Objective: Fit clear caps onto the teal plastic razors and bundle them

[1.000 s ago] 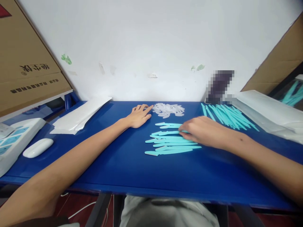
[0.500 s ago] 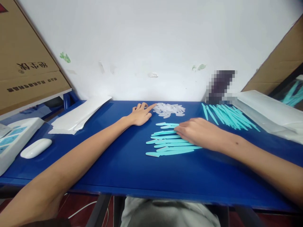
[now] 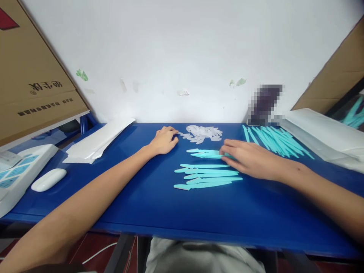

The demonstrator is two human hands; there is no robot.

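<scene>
My left hand (image 3: 164, 141) rests on the blue table, thumb apart and index finger stretched to a small translucent cap at the near edge of a pile of whitish caps (image 3: 203, 132). The other fingers are partly curled. Further right, my right hand (image 3: 246, 156) has its fingers and thumb around the handle end of a turquoise eyebrow razor (image 3: 206, 155), which lies close beside another razor (image 3: 199, 151). Several more eyebrow razors (image 3: 210, 172) lie in a loose row nearer me, their narrow tips pointing left. My fingers hide the handle end.
A heap of turquoise razors (image 3: 277, 140) lies at the back right, beside a white plastic package (image 3: 321, 132). On the left are white flat bags (image 3: 96, 142), a white oval case (image 3: 49, 179) and a white device with blue keys (image 3: 25, 170). Cardboard boxes (image 3: 36, 68) flank the table.
My left hand has drawn back leftward from the cap pile, with one cap now near its fingertip. The razor at my right hand has shifted away from the near row toward the far razors.
</scene>
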